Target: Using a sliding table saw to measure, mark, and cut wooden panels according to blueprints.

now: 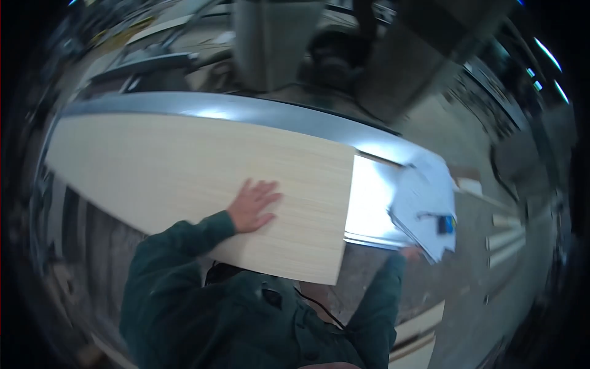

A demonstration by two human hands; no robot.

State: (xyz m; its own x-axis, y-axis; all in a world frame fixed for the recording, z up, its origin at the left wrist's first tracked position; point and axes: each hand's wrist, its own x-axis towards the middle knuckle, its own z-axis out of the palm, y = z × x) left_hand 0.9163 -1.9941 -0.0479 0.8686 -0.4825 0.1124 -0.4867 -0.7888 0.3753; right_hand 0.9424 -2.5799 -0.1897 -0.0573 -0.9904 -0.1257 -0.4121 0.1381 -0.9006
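A large pale wood-grain board [184,160] lies across the metal table [283,117], reaching from the far left to past the middle. My left hand [253,207] rests on top of it, palm down with fingers spread. To the right of the board, a pile of white paper sheets [424,197] covers the end of the bright tabletop. A small black and blue object [445,225] lies on the sheets, too blurred to name. At the table's near right edge, beside the lower edge of the sheets, is my right hand [412,252]. Its fingers are mostly hidden and smeared.
Beyond the table stand big grey cylindrical shapes [276,46], blurred. Several pale strips [507,240] lie at the right, and more pale boards [421,323] sit low beside my right arm. Dark slatted framework [80,215] shows under the board's left part.
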